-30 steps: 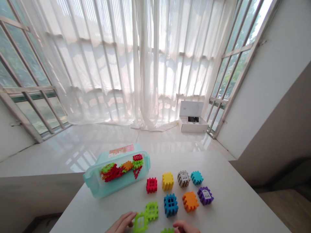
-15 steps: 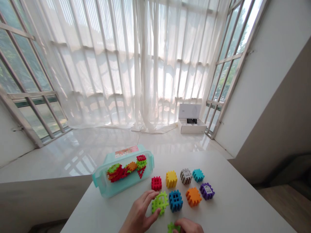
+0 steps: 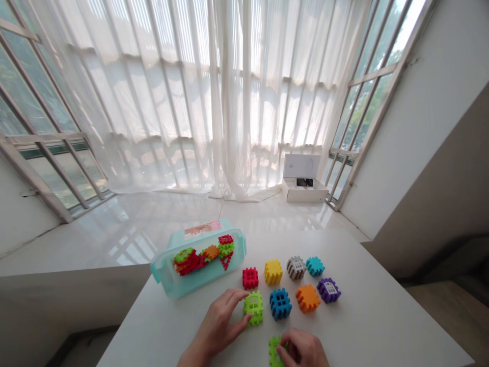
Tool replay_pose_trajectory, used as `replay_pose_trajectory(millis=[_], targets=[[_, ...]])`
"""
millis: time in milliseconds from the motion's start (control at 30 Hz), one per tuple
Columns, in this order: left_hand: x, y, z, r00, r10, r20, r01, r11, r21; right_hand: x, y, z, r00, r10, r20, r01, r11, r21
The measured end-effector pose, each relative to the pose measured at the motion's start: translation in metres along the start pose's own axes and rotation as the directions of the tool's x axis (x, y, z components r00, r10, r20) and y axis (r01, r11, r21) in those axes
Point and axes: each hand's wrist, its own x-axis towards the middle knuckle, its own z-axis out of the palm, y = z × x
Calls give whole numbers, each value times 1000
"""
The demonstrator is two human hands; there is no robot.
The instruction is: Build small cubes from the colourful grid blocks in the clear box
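Lime tiles point(image 3: 253, 308), skewed half a second ago, now show one squared outline on bench point(image 3: 367, 326), left of blue block point(image 3: 280, 304). Left hand point(image 3: 223, 318): fingers wide at their left corners, grip unclear. Right hand point(image 3: 303, 347) pinches another lime tile point(image 3: 273, 350), nearer edge.

Pieces point(image 3: 196, 261) lie in the far-left bin point(image 3: 179, 290) on the table point(image 3: 382, 316), blocks point(image 3: 280, 304) to its right, a box point(image 3: 305, 195) far behind.
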Motion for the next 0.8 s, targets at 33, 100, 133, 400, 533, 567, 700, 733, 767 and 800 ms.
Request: replay_pose_trajectory(millis=[33,100,133,400,533,567,700,733,767,800], targets=[[0,0,0,1000,-4,2,4,1000,-5,0,-2,-3,1000,-12,5,12,1000,-3],[0,-1,-1,1000,-14,5,14,1000,-10,-1,-7,-9,1000,-19,0,19,1000,8],[0,-2,-1,1000,-23,4,23,1000,-10,-1,-8,-12,1000,-16,-4,16,1000,19],[-3,-2,-1,998,-69,12,69,997,-28,-1,-16,-20,1000,15,20,-16,999,46],[-2,0,1,998,-61,25,62,997,-42,-1,-17,-22,1000,17,15,-18,999,47],[-2,0,2,998,-64,29,65,997,-44,-1,-16,-21,1000,17,14,-18,999,45],[-2,1,3,996,-79,49,82,995,-65,-1,-15,-19,1000,16,18,-16,999,33],[-2,1,3,995,-81,57,85,994,-70,-1,-14,-18,1000,15,17,-15,999,33],[-1,2,2,994,-83,64,88,993,-75,-1,-14,-18,1000,15,14,-15,999,36],[-1,3,2,994,-83,72,89,993,-79,-1,-14,-18,1000,16,11,-16,999,43]])
